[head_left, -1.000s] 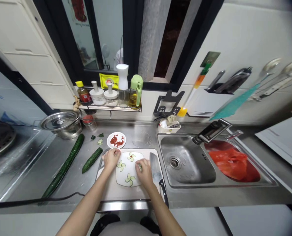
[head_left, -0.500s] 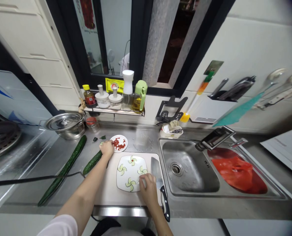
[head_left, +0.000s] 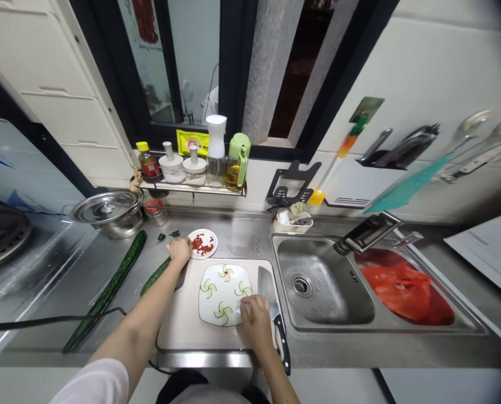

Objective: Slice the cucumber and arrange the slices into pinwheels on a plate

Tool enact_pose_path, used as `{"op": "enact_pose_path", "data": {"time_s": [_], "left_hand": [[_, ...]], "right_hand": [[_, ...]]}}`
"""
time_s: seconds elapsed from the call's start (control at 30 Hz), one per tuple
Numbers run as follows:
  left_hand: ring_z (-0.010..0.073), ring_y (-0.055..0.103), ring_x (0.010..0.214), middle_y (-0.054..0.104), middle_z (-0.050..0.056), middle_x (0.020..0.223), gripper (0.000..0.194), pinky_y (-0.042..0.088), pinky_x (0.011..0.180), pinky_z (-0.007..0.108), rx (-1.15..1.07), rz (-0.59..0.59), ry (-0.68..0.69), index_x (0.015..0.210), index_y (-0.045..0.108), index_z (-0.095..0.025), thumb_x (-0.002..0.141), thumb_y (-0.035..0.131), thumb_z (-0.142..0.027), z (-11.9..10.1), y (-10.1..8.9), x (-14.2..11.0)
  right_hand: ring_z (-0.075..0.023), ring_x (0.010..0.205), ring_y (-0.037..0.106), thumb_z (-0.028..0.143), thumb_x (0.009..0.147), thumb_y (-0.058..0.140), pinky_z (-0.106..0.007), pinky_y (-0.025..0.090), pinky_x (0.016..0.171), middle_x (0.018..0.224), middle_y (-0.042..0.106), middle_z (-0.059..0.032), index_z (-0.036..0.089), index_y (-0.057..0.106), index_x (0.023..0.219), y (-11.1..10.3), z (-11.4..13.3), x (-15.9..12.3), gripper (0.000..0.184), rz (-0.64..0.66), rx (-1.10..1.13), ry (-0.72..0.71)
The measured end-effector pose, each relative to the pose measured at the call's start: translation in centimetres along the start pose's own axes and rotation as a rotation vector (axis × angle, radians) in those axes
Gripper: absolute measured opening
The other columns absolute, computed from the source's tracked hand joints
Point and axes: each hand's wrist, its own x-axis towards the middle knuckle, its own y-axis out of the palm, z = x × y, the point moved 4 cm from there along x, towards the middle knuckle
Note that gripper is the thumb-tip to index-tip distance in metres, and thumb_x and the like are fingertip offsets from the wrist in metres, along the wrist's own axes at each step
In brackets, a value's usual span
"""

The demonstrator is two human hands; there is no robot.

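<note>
A white square plate [head_left: 223, 306] lies on a pale cutting board [head_left: 183, 328] and carries several pinwheels of cucumber slices [head_left: 209, 288]. My right hand [head_left: 256, 322] rests curled on the plate's near right corner. A kitchen knife [head_left: 272, 311] lies just right of it along the board's edge. My left hand [head_left: 178, 250] reaches to the back left, fingers bent down over a spot beside a small round dish of chopped red bits [head_left: 203, 243]. What its fingertips touch is hidden. A short cucumber piece [head_left: 154, 276] lies under my left forearm.
A long cucumber [head_left: 107, 289] lies on the steel counter at left, with a lidded steel pot [head_left: 107, 212] behind it. A black cable [head_left: 44, 321] crosses the counter's front. The sink [head_left: 322, 286] sits right of the board, a red bag [head_left: 397, 283] in its second basin. Bottles stand on a shelf [head_left: 191, 185].
My left hand left the plate and moved back-left to the spot beside the red dish. My right hand slid from the plate's middle right to its near right corner.
</note>
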Motion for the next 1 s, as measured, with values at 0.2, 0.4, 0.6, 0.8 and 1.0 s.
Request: {"op": "enact_pose_path", "data": {"time_s": [0.2,0.4,0.6,0.8,1.0], "left_hand": [[0.0225,0.061,0.088,0.070,0.007,0.082,0.009,0.042,0.076,0.030,-0.944,0.098,-0.286,0.070,0.066,-0.017,0.067,0.072,-0.023,-0.2,-0.2,-1.3],[0.0056,0.049,0.048,0.065,0.002,0.070,0.020,0.031,0.044,0.017,-1.368,0.346,-0.307,0.085,0.066,-0.016,0.070,0.075,-0.026,-2.4,-0.6,-4.0],[0.0038,0.049,0.050,0.059,-0.002,0.067,0.028,0.029,0.041,0.014,-1.721,0.602,-0.335,0.089,0.063,-0.017,0.067,0.080,-0.019,-5.5,-2.5,-8.2],[0.0028,0.047,0.055,0.055,-0.004,0.076,0.033,0.032,0.043,0.013,-1.768,0.719,-0.153,0.088,0.062,-0.017,0.062,0.084,-0.022,-8.6,-3.6,-12.4],[0.0034,0.046,0.058,0.053,-0.003,0.079,0.033,0.035,0.046,0.014,-1.743,0.797,-0.083,0.086,0.062,-0.018,0.062,0.084,-0.025,-10.2,-3.8,-14.8]], "right_hand": [[-0.0238,0.091,0.053,0.018,0.087,0.049,-0.038,0.044,0.082,0.088,0.063,-0.0058,0.022,0.063,0.086,0.3,-0.2,0.3,0.014,0.016,0.015,-0.001],[-0.0235,0.092,0.053,0.021,0.088,0.049,-0.036,0.043,0.082,0.089,0.064,-0.0061,0.022,0.064,0.082,0.7,0.1,0.9,0.016,0.017,0.038,-0.025],[-0.0222,0.088,0.055,0.022,0.087,0.050,-0.035,0.042,0.080,0.082,0.065,-0.0048,0.022,0.063,0.078,0.8,1.6,2.5,0.016,-0.012,0.130,-0.004],[-0.0206,0.086,0.058,0.030,0.082,0.055,-0.030,0.043,0.072,0.083,0.067,-0.0043,0.021,0.065,0.077,0.2,4.0,6.3,0.014,-0.030,0.393,0.101],[-0.0181,0.083,0.060,0.036,0.078,0.059,-0.027,0.046,0.067,0.085,0.066,-0.0034,0.020,0.066,0.078,-1.0,6.1,8.5,0.017,-0.025,0.655,0.188]]}}
